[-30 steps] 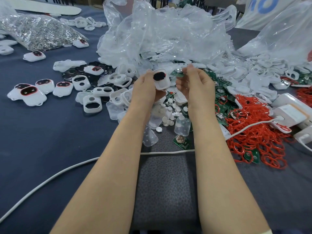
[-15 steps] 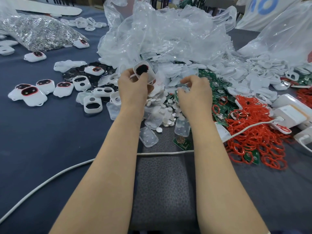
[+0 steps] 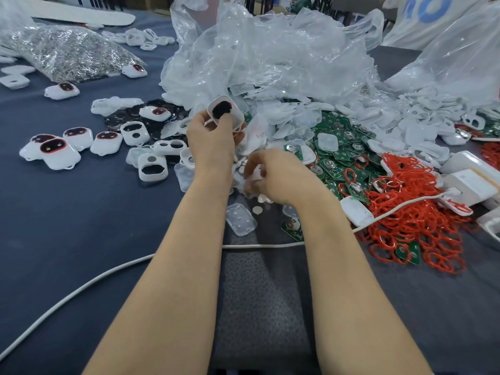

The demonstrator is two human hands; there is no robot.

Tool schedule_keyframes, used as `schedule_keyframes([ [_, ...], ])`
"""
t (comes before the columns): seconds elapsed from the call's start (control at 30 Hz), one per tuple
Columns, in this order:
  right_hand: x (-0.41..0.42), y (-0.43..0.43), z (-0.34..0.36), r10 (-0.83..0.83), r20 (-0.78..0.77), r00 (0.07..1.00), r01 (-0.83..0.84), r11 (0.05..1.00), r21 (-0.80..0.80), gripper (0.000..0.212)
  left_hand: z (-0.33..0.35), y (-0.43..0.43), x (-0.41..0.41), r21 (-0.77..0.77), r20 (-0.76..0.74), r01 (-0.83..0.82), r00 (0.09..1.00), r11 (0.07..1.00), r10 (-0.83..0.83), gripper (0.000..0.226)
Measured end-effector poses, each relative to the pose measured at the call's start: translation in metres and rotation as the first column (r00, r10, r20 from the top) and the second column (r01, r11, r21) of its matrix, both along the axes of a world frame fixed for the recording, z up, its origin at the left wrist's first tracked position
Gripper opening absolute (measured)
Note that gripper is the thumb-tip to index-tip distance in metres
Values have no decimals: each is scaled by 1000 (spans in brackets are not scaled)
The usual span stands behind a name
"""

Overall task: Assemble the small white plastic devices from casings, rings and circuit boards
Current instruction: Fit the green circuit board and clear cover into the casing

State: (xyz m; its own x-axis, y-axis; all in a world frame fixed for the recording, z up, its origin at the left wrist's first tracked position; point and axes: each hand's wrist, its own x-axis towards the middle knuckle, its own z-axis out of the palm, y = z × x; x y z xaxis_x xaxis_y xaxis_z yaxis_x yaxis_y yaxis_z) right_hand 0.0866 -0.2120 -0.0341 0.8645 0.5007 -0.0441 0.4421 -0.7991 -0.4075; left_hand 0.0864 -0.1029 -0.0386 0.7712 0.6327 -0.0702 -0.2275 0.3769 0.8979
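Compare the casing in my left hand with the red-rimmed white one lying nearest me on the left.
The left hand holds the casing raised and tilted; the red-rimmed one lies on the cloth, untouched. Red plainly outlines the lying one's dark window; the held casing shows only a speck of red. Both are white, rounded, with a dark window.

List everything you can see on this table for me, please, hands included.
held casing: one, white with a dark window, raised in the left hand
finished devices: several, white with dark faces, left on the cloth
empty casings: several, white, left of the hands
circuit boards: many, green, piled right of the hands
rings: many, red, heaped far right
plastic bags: crumpled, clear, behind the hands
cable: one, white, across the near cloth
cloth: one, dark blue, covering the table
left hand: grips the held casing
right hand: fingers curled among small white parts; hold unclear
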Motion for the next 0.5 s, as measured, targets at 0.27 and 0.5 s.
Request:
schedule_keyframes([
  [0.27,12,-12,-1,-190,-48,981,190,864,465,6,-1,-2,0,-9,-7,29,1000,1000,-29,12],
  [0.5,20,-25,-3,-325,-118,938,326,720,613,12,-2,-4,1,14,-34,100,994,995,-100,16],
])
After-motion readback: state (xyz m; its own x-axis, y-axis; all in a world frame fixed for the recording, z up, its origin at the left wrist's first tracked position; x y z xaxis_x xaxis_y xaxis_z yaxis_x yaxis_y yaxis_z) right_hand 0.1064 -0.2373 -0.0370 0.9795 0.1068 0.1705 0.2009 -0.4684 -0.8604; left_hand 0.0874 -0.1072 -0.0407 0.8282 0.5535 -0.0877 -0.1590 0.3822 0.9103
